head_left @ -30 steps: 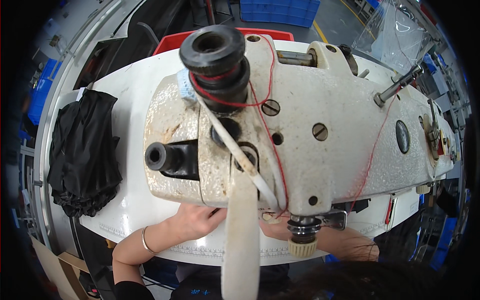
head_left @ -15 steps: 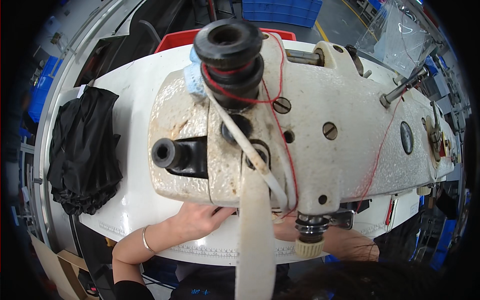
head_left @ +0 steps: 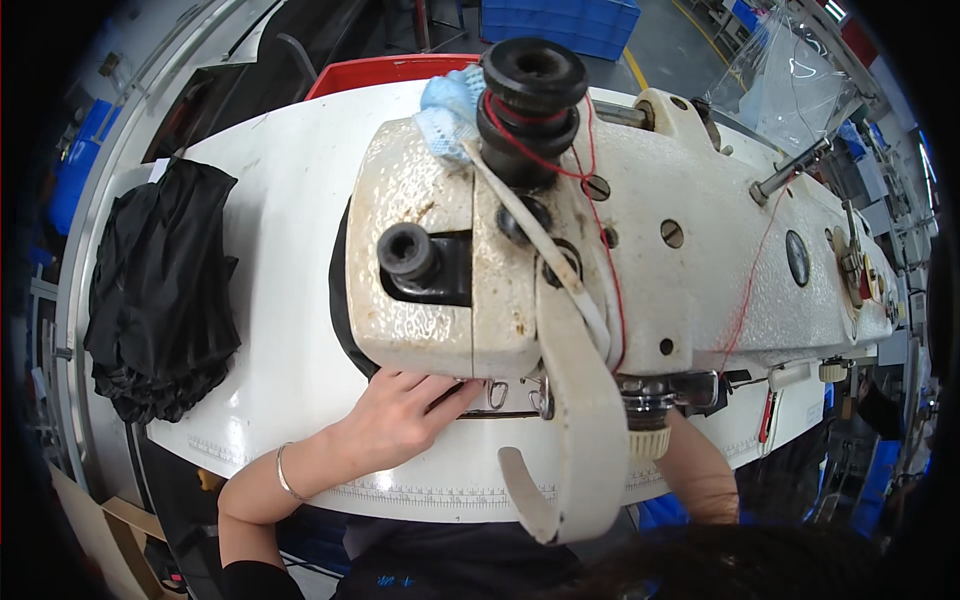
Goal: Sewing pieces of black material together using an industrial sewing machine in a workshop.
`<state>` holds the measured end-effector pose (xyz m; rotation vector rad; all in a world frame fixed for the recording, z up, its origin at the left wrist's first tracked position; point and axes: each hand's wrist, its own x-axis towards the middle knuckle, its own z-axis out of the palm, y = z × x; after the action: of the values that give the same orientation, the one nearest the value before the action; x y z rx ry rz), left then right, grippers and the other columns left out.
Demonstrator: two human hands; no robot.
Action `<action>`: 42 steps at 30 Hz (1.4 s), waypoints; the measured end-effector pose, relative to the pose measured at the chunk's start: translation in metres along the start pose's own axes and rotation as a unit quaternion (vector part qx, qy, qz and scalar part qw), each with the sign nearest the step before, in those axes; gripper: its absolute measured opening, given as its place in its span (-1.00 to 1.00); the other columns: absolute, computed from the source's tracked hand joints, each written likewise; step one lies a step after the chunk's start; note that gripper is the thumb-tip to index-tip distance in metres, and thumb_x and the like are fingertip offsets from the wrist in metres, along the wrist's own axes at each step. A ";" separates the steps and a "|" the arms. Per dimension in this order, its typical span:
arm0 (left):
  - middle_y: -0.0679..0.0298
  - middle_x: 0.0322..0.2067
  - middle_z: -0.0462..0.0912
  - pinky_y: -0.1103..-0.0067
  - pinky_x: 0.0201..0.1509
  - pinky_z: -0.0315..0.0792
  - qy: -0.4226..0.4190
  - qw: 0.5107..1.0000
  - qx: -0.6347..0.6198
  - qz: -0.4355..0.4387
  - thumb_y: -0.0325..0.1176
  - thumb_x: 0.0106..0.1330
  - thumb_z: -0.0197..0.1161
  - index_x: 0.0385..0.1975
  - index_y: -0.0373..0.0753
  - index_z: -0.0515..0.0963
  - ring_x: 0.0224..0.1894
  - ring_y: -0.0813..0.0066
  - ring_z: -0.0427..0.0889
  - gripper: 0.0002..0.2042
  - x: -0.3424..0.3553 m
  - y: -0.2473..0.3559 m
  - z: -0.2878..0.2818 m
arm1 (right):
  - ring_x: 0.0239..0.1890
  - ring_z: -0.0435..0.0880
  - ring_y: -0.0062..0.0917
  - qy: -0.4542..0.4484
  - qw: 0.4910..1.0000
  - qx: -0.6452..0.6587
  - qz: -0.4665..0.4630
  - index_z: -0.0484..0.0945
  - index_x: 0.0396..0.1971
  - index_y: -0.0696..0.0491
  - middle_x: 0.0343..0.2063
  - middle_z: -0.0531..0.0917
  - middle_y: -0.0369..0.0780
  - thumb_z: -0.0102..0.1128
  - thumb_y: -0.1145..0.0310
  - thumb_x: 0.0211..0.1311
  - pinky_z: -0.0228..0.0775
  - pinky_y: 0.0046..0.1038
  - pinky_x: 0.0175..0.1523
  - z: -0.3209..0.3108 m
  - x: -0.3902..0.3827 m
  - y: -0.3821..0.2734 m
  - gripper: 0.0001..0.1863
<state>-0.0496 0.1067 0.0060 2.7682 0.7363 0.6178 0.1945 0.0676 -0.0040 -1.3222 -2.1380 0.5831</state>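
Note:
Against the front lower edge of a cream sewing machine [head_left: 630,290], my left hand [head_left: 400,420] has its fingers bent and drawn together, their tips partly hidden. A piece of black fabric [head_left: 345,315] shows from under the machine head and runs down to those fingers, which appear closed on its edge. Beside the fingertips are small metal parts [head_left: 497,393] near the needle area. My right forearm [head_left: 700,465] reaches under the machine arm, which hides the right hand and its fingers. Red thread [head_left: 612,270] runs over the machine from a black knob [head_left: 535,110].
A heap of black fabric [head_left: 165,290] lies on the white table [head_left: 285,350] at the left. A curved cream lever [head_left: 590,450] hangs in front of the machine. Red snips [head_left: 768,415] lie at the right. A red bin [head_left: 390,72] and blue crate [head_left: 560,25] stand behind.
My view has shifted, so the machine sits further right in the picture. Black fabric now shows left of the machine head, and the lever's curved end is visible. My left hand remains at the machine's front.

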 end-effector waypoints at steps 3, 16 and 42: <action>0.20 -0.12 0.58 0.41 -0.04 0.44 0.006 1.000 0.009 0.003 -0.51 -0.11 0.26 -0.17 -0.35 0.64 -0.06 0.27 0.55 -0.62 0.000 0.002 -0.003 | -0.04 0.60 -0.49 -0.036 0.994 -0.060 -0.084 0.55 -0.10 0.07 -0.12 0.64 -0.25 0.03 0.37 0.29 0.44 -0.37 0.07 -0.002 0.004 -0.009 -0.76; 0.09 -0.17 0.62 0.22 0.07 0.47 0.111 0.990 -0.008 -0.089 -0.50 -0.09 0.22 -0.37 -0.37 0.62 -0.05 0.11 0.60 -0.76 0.030 -0.011 -0.011 | -0.19 0.60 -0.50 0.062 0.958 -0.211 -0.184 0.61 -0.09 -0.09 -0.16 0.62 -0.28 0.15 0.35 0.00 0.46 -0.34 -0.20 0.030 0.008 0.022 -0.62; 0.28 -0.33 0.46 0.49 -0.08 0.35 -0.052 0.955 -0.171 0.238 -0.25 0.00 0.24 -0.33 -0.28 0.52 -0.35 0.40 0.44 -0.72 -0.035 0.107 -0.020 | -0.17 0.62 -0.57 -0.219 0.576 0.691 0.378 0.54 -0.05 0.09 -0.18 0.65 -0.27 0.26 0.17 0.28 0.48 -0.53 -0.08 0.046 0.008 -0.070 -0.63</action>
<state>-0.0410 -0.0003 0.0444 2.6182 -0.0722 0.6048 0.1153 0.0421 0.0067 -0.9436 -0.5001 2.4261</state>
